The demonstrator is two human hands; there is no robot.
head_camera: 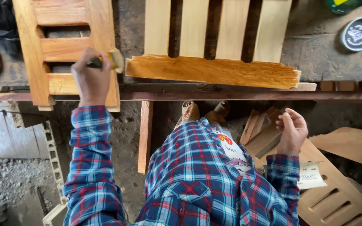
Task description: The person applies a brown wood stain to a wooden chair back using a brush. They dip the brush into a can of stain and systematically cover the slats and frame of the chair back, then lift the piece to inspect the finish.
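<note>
Left hand (91,77) closed on paintbrush (107,60); long axis horizontal, bristles pointing right toward stained rail (212,71). Right hand (292,129) half-open, empty. Round tin (359,33) far right, contents unclear

A wood workshop: bare slats (193,27), cut boards (340,201) on a dusty floor (126,138), a tin (359,33).

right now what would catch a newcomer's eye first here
The glossy orange-brown board across the middle, wet-looking against the pale slats above it. At its left end the left hand holds a paintbrush. The right hand hangs empty over wood offcuts at lower right.
</note>
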